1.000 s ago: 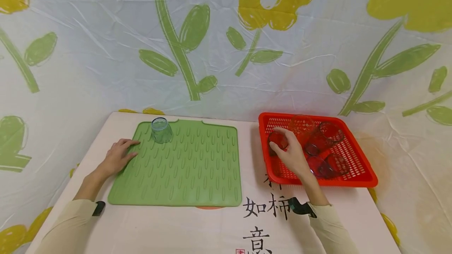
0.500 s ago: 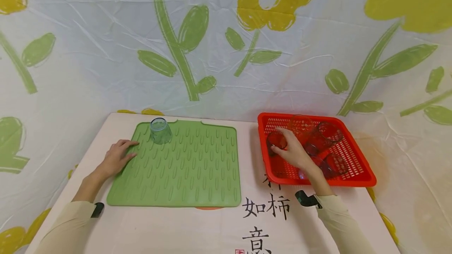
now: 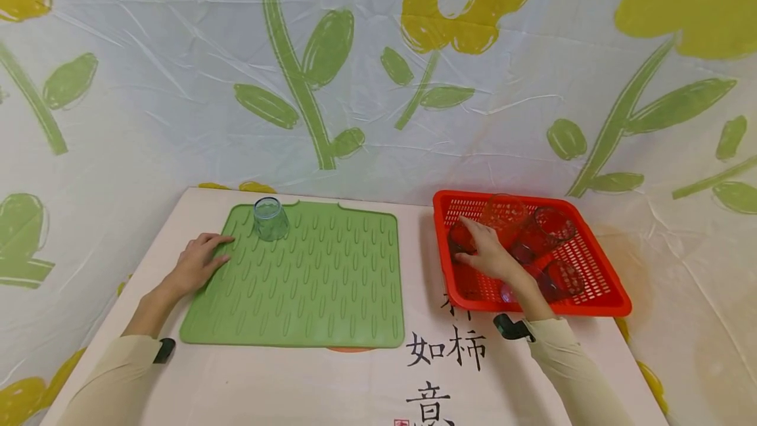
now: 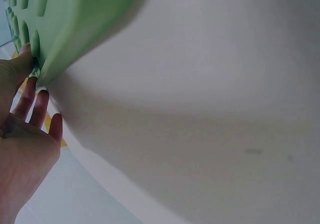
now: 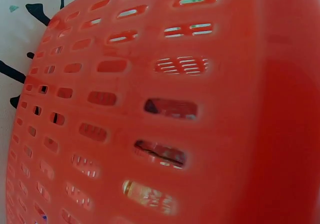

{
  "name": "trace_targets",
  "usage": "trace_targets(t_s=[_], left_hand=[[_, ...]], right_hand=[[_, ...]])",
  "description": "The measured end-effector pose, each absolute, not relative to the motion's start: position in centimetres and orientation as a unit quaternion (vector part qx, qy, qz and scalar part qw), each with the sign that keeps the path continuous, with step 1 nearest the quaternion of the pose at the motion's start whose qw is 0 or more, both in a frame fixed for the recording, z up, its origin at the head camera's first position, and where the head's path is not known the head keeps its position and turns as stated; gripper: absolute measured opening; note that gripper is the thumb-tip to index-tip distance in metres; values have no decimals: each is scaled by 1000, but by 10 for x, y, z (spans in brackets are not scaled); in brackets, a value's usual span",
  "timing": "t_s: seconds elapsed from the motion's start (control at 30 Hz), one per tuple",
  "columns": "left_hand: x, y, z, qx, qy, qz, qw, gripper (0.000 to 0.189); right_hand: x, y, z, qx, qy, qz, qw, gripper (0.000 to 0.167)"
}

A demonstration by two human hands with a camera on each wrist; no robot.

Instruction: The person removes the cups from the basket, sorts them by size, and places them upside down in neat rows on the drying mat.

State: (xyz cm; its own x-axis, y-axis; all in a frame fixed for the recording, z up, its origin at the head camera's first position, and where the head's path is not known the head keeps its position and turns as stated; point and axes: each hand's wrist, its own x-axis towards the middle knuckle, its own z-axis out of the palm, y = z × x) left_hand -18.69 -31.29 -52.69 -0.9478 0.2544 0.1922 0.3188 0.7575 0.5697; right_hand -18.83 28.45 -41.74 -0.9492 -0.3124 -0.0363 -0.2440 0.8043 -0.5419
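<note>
My right hand (image 3: 491,255) reaches into the red basket (image 3: 603,248), its thumb and fingers curved round a drinking glass (image 3: 459,236) at the basket's left side. Part of that glass is hidden behind the hand. The left hand (image 3: 197,264) rests at the left edge of the green ridged mat (image 3: 313,275), thumb and fingertips touching it. In the left wrist view, the left fingers (image 4: 38,108) lie relaxed along the mat's edge. A clear bluish glass (image 3: 271,221) stands at the mat's back left corner, narrower end up. The right wrist view shows only the basket's slotted wall (image 5: 225,134).
Several more glasses lie in the basket, among them a large clear one (image 3: 504,210) at the back and one (image 3: 564,278) at the front right. Black characters (image 3: 446,347) mark the pale tabletop (image 3: 266,386). A flower-printed cloth (image 3: 367,104) rises behind the table.
The right hand has come lower over the glass at the basket's left, its thumb and fingers now closer round it. The left hand has stayed at the mat's edge.
</note>
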Motion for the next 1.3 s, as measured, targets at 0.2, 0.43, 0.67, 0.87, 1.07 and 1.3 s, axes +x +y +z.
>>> trace_targets(t_s=[0.2,0.43,0.67,0.87,1.07,1.3], left_hand=[[-186,-313,-527,-154,-936,-313,54,37],[-186,-312,-525,-159,-934,-314,67,37],[-186,-313,-526,-158,-933,-316,65,37],[-185,-313,-526,-156,-934,-317,59,37],[-185,-314,-526,-156,-934,-316,57,37],[-184,-314,-525,-158,-928,-332,65,36]], right_hand=[[-185,286,-417,-136,956,-253,59,68],[-178,294,-419,-120,946,-288,83,75],[-174,302,-427,-144,925,-334,109,79],[-174,311,-435,-143,904,-382,129,82],[-176,313,-438,-126,902,-388,142,83],[-178,311,-441,-33,889,-409,205,95]])
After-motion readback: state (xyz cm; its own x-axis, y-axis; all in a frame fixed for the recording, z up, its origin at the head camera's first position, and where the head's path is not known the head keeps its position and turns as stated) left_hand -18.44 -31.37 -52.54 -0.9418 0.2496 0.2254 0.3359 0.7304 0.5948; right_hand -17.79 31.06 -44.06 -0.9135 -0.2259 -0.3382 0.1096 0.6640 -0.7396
